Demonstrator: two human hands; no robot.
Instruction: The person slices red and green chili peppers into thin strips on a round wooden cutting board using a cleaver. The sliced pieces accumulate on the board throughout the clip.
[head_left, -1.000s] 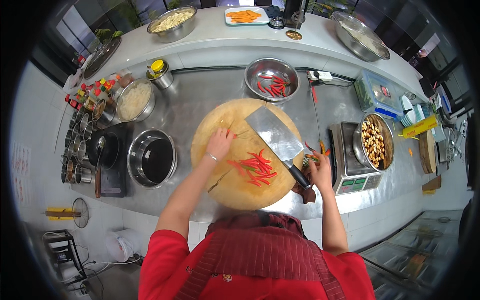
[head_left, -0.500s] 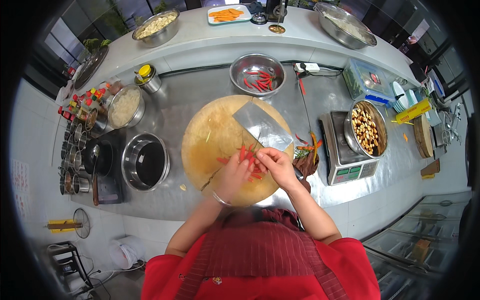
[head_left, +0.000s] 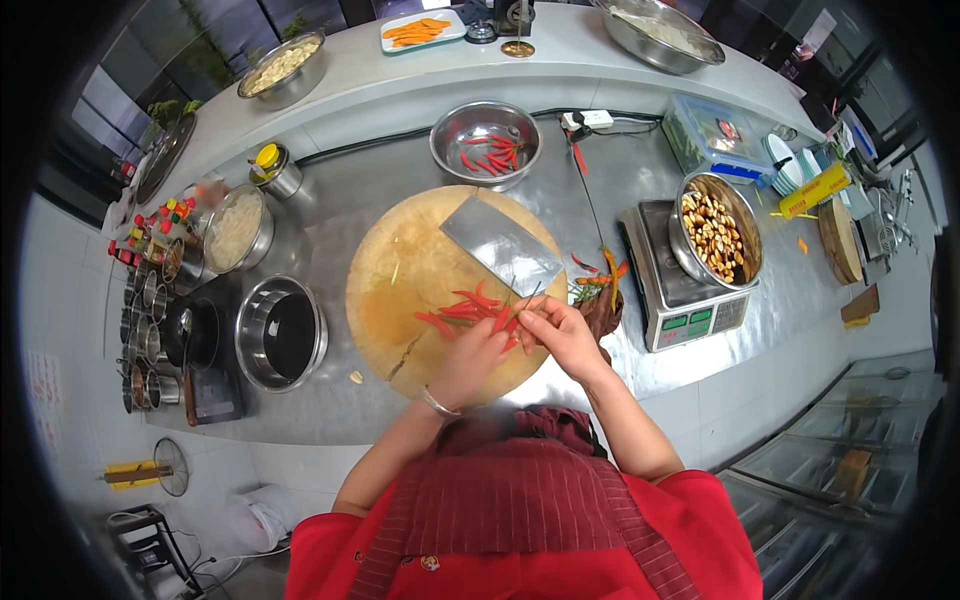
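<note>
On a round wooden chopping board (head_left: 375, 285), both hands meet over a small pile of red chillies (head_left: 463, 305). My left hand (head_left: 472, 362), slightly blurred, is closed on a red chilli (head_left: 503, 318) at its fingertips. Thumb and forefinger of my right hand (head_left: 560, 338) pinch the stem end of a chilli beside it; its green stem sticks up past the fingers. Flat on the board beyond them lies a cleaver (head_left: 500, 245) with a broad rectangular blade; I cannot make out its handle. Past the board, a steel bowl (head_left: 440, 150) contains more red chillies.
Right of the board, stems, a few chillies and a dark crumpled bag (head_left: 603, 318) lie near a scale (head_left: 668, 275) bearing a pan of brown-and-white pieces (head_left: 712, 235). A steel basin (head_left: 322, 335) of dark liquid and a bowl of pale food (head_left: 238, 228) stand left.
The view has shifted, so the table things sit further left. My left hand has moved slightly down from the pile, showing more loose chillies. The right hand keeps its pinch.
</note>
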